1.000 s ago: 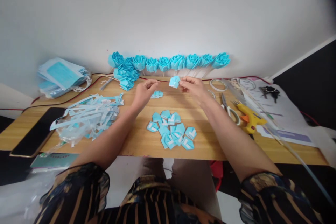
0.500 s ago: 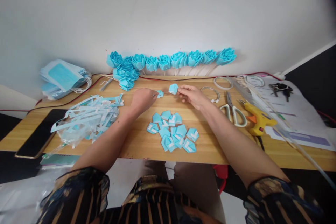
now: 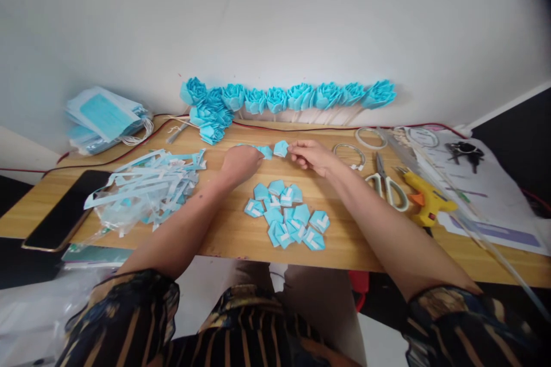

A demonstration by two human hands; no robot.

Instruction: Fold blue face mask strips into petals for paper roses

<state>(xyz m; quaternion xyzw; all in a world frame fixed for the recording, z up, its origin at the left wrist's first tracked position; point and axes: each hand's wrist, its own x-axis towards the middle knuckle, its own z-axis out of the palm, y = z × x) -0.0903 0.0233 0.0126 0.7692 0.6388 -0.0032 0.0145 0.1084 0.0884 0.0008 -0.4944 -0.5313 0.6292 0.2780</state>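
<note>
Between the thumb and fingers of my right hand (image 3: 313,156) is a folded blue petal piece (image 3: 281,148), held up by its right edge. My left hand (image 3: 241,164) is closed, its back toward me, and its fingertips are mostly hidden. Another blue folded piece (image 3: 266,152) pokes out at its fingertips, close to the right hand's petal, and more blue shows behind the knuckles. Nearer to me on the table lies a loose cluster of folded petals (image 3: 275,216), several with white tape strips on them.
Finished blue flowers (image 3: 275,100) on sticks lean along the wall. Cut scraps (image 3: 146,189), a phone (image 3: 64,209) and stacked face masks (image 3: 105,117) are at left. Scissors (image 3: 390,189), tape rolls (image 3: 371,138), a yellow glue gun (image 3: 430,203) and keys (image 3: 467,153) lie at right.
The two held petals have come closer together, my left hand shifting slightly right and turning. More blue now shows behind it. The whole view has shifted a little.
</note>
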